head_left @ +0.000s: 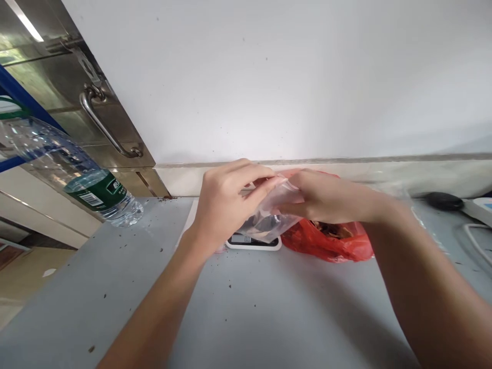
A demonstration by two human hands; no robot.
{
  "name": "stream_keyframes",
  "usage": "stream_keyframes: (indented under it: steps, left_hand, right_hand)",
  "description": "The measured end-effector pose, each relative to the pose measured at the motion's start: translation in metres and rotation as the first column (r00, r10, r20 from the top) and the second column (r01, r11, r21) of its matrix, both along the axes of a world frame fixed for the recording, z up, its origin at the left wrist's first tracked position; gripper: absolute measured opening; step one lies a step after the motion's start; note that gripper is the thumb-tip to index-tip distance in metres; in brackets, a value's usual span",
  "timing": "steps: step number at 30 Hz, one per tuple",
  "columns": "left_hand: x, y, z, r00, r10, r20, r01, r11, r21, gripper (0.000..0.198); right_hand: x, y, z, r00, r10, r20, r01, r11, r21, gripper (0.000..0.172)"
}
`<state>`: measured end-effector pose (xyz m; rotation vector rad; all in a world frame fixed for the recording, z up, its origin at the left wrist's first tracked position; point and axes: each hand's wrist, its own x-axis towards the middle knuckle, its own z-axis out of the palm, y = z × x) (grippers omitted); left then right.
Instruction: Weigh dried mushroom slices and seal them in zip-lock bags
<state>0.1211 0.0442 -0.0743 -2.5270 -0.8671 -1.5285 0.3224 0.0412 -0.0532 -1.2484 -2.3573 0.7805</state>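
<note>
Clear plastic bag (271,223) partly hides a scale (246,241) apparently displaying "0.0".

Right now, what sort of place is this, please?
Probably a weighing and packing workspace: a digital scale reading 0.0, a handheld clear plastic bag, and a red plastic bag with brown contents.

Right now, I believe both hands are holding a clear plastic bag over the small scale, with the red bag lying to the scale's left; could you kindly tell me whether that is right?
Not quite: the head view shows the red bag lying to the right of the small scale. The left hand and right hand do hold the clear plastic bag over it.
</note>
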Motion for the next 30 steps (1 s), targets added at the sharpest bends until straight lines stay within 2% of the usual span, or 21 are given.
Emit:
stream_keyframes:
  steps: [4, 7, 10, 13, 17, 19, 20, 22, 23, 24, 25, 26, 28, 29, 30]
  left_hand:
    - [0.004, -0.004, 0.001, 0.994, 0.084, 0.074, -0.087, 0.996, 0.031, 0.022]
    - [0.007, -0.007, 0.003, 0.982, 0.117, 0.151, -0.112, 0.993, -0.044, 0.032]
    - [0.019, -0.009, 0.003, 0.982, 0.095, 0.165, -0.071, 0.986, -0.149, 0.036]
    - [0.039, -0.009, 0.000, 0.989, 0.031, 0.147, -0.003, 0.982, -0.189, 0.036]
    - [0.066, -0.008, -0.012, 0.987, -0.094, 0.131, 0.124, 0.962, -0.243, 0.020]
    - [0.076, -0.007, -0.022, 0.984, -0.158, 0.079, 0.175, 0.940, -0.292, 0.018]
    - [0.080, -0.007, -0.027, 0.982, -0.185, 0.031, 0.185, 0.931, -0.315, 0.018]
    - [0.087, -0.006, -0.039, 0.969, -0.229, -0.095, 0.183, 0.918, -0.352, 0.019]
    - [0.089, -0.006, -0.044, 0.954, -0.252, -0.164, 0.180, 0.915, -0.360, 0.020]
    - [0.091, -0.006, -0.048, 0.936, -0.270, -0.228, 0.176, 0.916, -0.361, 0.021]
    - [0.093, -0.006, -0.052, 0.916, -0.284, -0.285, 0.174, 0.918, -0.357, 0.021]
    - [0.094, -0.006, -0.055, 0.896, -0.295, -0.332, 0.173, 0.920, -0.350, 0.021]
    - [0.096, -0.007, -0.057, 0.870, -0.307, -0.386, 0.172, 0.923, -0.345, 0.021]
    - [0.097, -0.008, -0.057, 0.863, -0.313, -0.398, 0.172, 0.921, -0.351, 0.021]
    - [0.097, -0.009, -0.056, 0.859, -0.318, -0.401, 0.173, 0.918, -0.358, 0.021]
  right_hand:
    - [0.009, 0.000, 0.006, 1.000, -0.015, -0.022, 0.014, 0.999, -0.050, 0.016]
    - [0.025, -0.004, 0.016, 0.998, -0.058, -0.034, 0.056, 0.997, -0.059, 0.026]
    - [0.049, -0.010, 0.020, 0.996, -0.080, -0.051, 0.077, 0.995, -0.059, 0.030]
    - [0.079, -0.020, 0.021, 0.985, -0.132, -0.108, 0.132, 0.991, -0.014, 0.025]
    - [0.123, -0.038, 0.021, 0.900, -0.342, -0.272, 0.357, 0.934, 0.008, 0.023]
    - [0.143, -0.048, 0.020, 0.790, -0.488, -0.372, 0.527, 0.850, 0.006, 0.023]
    - [0.152, -0.052, 0.019, 0.713, -0.569, -0.409, 0.628, 0.778, 0.014, 0.023]
    - [0.167, -0.059, 0.011, 0.542, -0.716, -0.440, 0.820, 0.565, 0.091, 0.023]
    - [0.173, -0.062, 0.005, 0.485, -0.765, -0.423, 0.871, 0.468, 0.151, 0.022]
    - [0.178, -0.064, -0.002, 0.463, -0.798, -0.385, 0.886, 0.410, 0.216, 0.021]
    - [0.182, -0.066, -0.012, 0.478, -0.816, -0.324, 0.874, 0.403, 0.273, 0.020]
    - [0.185, -0.068, -0.022, 0.533, -0.812, -0.237, 0.835, 0.460, 0.301, 0.019]
    - [0.190, -0.072, -0.044, 0.675, -0.736, -0.053, 0.722, 0.643, 0.257, 0.023]
    - [0.193, -0.073, -0.054, 0.761, -0.648, 0.039, 0.632, 0.753, 0.182, 0.032]
    - [0.196, -0.074, -0.063, 0.801, -0.595, 0.070, 0.581, 0.800, 0.146, 0.041]
